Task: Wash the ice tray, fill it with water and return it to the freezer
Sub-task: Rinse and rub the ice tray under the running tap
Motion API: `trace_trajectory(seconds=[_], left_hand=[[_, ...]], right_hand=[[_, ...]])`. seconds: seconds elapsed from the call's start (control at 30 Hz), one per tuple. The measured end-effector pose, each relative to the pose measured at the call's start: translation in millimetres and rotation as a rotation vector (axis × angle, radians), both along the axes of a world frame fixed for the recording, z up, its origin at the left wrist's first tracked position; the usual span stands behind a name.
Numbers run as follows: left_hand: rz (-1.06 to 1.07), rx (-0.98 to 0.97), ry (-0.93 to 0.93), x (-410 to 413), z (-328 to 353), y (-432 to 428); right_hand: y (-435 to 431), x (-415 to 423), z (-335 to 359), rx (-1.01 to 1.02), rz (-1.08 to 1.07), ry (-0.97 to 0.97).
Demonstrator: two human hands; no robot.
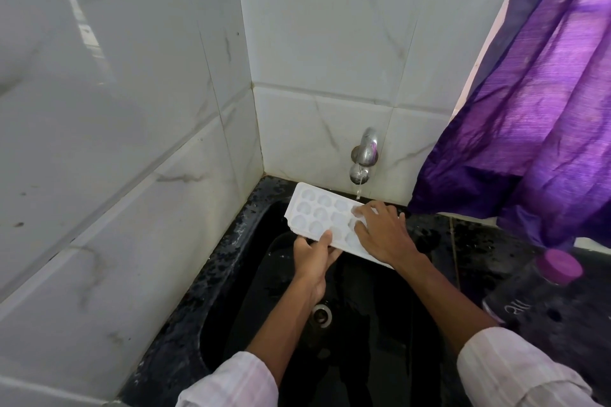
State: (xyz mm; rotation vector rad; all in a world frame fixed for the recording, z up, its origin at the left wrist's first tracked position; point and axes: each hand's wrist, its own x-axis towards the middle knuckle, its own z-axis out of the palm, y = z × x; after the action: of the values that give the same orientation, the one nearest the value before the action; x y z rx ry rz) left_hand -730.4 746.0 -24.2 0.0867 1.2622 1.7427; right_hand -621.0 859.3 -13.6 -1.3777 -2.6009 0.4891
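Observation:
A white ice tray [317,211] with rounded pockets is held over the black sink [231,291], just below the tap. My left hand [314,259] grips its near edge, thumb on top and fingers underneath. Fingers of my right hand [380,228] are spread and pressed into the pockets on the tray's right part. The steel tap [363,155] on the back wall runs a thin stream of water that falls by my right fingers.
White marble-look tiles close in the left and back. A purple curtain [535,109] hangs at the right over the dark counter. A dark bottle with a pink cap [558,266] stands at the right edge. The sink drain [321,314] lies below my left wrist.

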Motion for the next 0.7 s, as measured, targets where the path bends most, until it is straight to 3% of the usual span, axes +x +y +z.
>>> trace_trajectory(seconds=[0.7], left_hand=[[0.017, -0.01, -0.023, -4.0, -1.6, -6.4]], right_hand=[[4.2, 1.9, -9.5, -0.025, 0.066, -0.017]])
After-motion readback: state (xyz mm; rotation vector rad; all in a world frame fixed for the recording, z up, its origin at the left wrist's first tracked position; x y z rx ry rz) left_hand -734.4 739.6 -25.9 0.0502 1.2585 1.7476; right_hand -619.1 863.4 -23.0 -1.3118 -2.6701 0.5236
